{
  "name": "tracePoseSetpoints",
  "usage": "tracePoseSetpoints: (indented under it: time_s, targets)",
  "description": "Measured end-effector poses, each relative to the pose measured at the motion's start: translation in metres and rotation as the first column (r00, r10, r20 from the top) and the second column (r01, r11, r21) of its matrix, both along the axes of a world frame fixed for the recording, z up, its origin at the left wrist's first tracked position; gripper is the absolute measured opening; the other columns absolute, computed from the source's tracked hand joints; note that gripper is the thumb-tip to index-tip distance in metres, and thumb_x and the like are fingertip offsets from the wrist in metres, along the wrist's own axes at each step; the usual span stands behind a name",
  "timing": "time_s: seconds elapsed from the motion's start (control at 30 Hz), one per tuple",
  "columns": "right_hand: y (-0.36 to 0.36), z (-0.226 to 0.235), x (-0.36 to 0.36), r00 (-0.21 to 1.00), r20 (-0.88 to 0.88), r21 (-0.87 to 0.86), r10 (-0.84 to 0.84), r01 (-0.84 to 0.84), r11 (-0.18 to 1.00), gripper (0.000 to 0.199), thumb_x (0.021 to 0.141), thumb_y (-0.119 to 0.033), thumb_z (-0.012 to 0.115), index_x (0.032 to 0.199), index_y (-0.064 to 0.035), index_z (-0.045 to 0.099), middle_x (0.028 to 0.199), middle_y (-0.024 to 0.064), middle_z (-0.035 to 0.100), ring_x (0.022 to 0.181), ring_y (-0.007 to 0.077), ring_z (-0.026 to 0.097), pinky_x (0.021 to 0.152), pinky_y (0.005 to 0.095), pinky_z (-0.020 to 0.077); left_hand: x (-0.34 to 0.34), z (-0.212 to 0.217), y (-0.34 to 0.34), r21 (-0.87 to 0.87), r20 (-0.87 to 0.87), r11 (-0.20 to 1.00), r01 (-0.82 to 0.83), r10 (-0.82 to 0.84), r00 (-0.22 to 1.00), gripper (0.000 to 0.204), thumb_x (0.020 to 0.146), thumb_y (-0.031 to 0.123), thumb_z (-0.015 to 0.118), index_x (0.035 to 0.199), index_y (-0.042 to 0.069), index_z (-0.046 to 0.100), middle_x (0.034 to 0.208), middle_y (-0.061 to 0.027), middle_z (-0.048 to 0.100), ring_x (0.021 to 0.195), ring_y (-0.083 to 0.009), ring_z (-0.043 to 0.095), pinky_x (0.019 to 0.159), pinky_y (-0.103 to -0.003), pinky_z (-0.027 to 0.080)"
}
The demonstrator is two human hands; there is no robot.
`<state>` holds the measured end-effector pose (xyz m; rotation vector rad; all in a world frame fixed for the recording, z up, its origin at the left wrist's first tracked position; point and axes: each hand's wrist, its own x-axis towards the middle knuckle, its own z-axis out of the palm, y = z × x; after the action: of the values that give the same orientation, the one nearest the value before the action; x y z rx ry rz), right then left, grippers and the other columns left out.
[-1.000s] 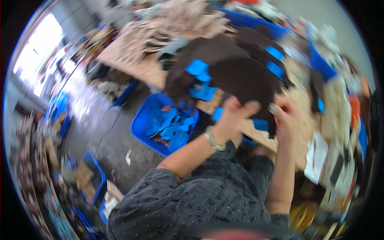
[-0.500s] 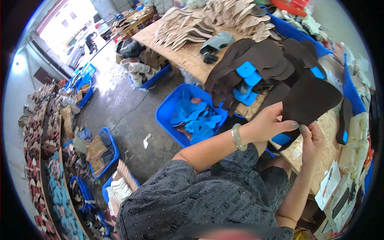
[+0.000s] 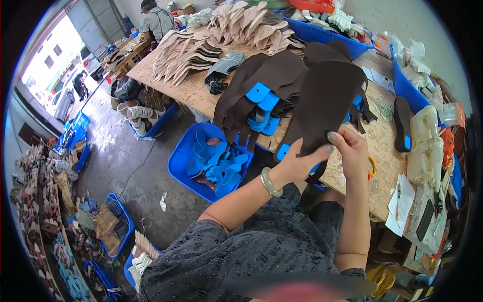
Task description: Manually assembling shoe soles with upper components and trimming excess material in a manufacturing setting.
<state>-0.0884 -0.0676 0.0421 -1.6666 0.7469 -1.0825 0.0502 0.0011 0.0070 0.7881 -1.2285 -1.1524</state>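
Note:
Both hands hold a large dark brown insole-shaped sheet (image 3: 327, 90), raised over the near part of the wooden table. My left hand (image 3: 299, 163) grips its lower end with the thumb on top; a pale bangle is on that wrist. Thumb and fingers of my right hand (image 3: 350, 148) pinch the lower right edge, close to the left thumb. More dark brown insoles (image 3: 282, 70) lie in an overlapping heap just beyond, with blue heel-shaped pieces (image 3: 258, 92) on them. Part of the heap is hidden behind the raised sheet.
A blue tub (image 3: 177, 173) of blue cut pieces stands on the floor left of the table. Pale insoles (image 3: 183, 55) are stacked at the far side. Orange-handled scissors (image 3: 372, 166) and a paper sheet (image 3: 401, 204) lie at right. Another person (image 3: 157, 24) is at the back.
The view has turned right. The dark sheet is now held more upright, its wide end pointing away, and my right hand has shifted its pinch up beside the left thumb.

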Motion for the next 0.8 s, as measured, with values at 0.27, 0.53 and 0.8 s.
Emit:
tracePoseSetpoints:
  time_s: [0.27, 0.53, 0.8]
  targets:
    - [-0.009, -0.001, 0.028, 0.999, 0.031, 0.035, 0.014, -0.015, 0.999, 0.025, 0.089, -0.021, 0.063, 0.096, 0.0016, 0.068, 0.077, -0.0007, 0.064, 0.071, 0.0043, 0.053, 0.066, 0.0215, 0.0444, -0.005, 0.004, -0.022, -0.073, -0.349, 0.974, -0.215, 0.177, 0.920, 0.038, 0.098, 0.015, 0.046, 0.132, -0.003, 0.046, 0.133, -0.0105, 0.050, 0.124, -0.0179, 0.046, 0.105, -0.032, 0.036]
    - [0.020, -0.022, -0.020, 0.983, 0.108, 0.318, 0.148, -0.175, 0.932, 0.036, 0.092, -0.019, 0.058, 0.121, 0.0015, 0.056, 0.090, 0.0036, 0.066, 0.080, 0.0083, 0.061, 0.076, 0.0238, 0.0478, -0.004, 0.030, -0.016, 0.114, -0.416, 0.985, -0.131, 0.167, 0.894, 0.034, 0.099, 0.027, 0.044, 0.123, 0.002, 0.047, 0.111, -0.0128, 0.061, 0.112, -0.0237, 0.055, 0.098, -0.037, 0.043]
    - [0.007, -0.003, -0.073, 0.907, 0.373, 0.238, 0.196, -0.298, 0.924, 0.036, 0.091, -0.008, 0.057, 0.125, -0.0015, 0.053, 0.078, 0.0023, 0.060, 0.066, 0.0083, 0.057, 0.055, 0.0204, 0.0467, -0.029, 0.020, -0.023, 0.104, -0.561, 0.993, 0.065, 0.005, 0.828, 0.032, 0.095, 0.022, 0.055, 0.119, 0.001, 0.049, 0.095, -0.0088, 0.060, 0.097, -0.0230, 0.059, 0.089, -0.036, 0.048]
